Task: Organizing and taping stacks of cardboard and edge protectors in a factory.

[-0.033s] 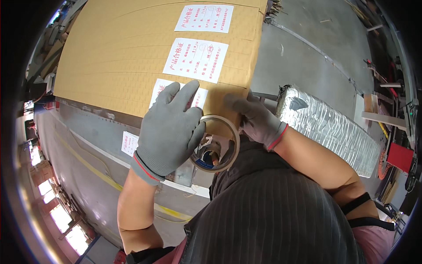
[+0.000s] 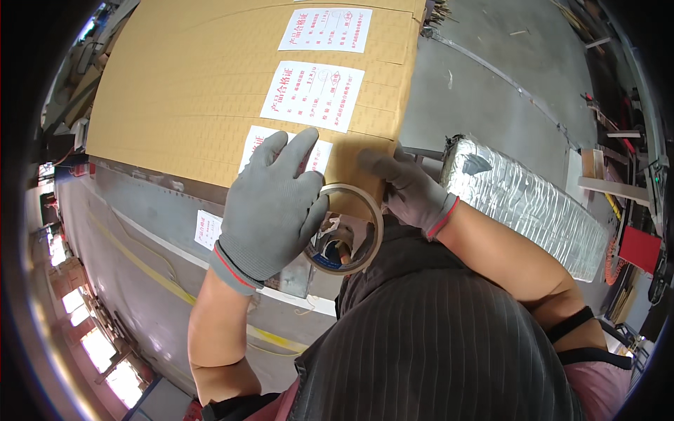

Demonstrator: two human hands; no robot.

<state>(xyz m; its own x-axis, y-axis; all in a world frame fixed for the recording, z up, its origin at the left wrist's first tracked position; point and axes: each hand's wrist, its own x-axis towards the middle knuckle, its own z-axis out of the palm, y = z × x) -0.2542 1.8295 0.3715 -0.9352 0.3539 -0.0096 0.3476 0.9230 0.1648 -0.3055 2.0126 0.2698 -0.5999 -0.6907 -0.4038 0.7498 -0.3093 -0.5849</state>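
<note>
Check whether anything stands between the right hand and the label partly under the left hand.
Nothing visible blocks the right hand from the label's right edge: only bare brown cardboard shows between. The left hand, though, covers the label's middle.

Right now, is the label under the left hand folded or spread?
Spread where visible: the label lies flat on the box. Under the left hand, cannot tell; it is covered.

Grey knit gloves (image 2: 263,224) with thin red cuff lines (image 2: 234,270) cover the left hand (image 2: 277,200) and right hand (image 2: 414,193); a dark, pinstriped fabric garment (image 2: 435,337) adjoins dusty-pink, black-trimmed cloth (image 2: 597,384); a black band (image 2: 567,325) crosses the right arm (image 2: 512,256).
</note>
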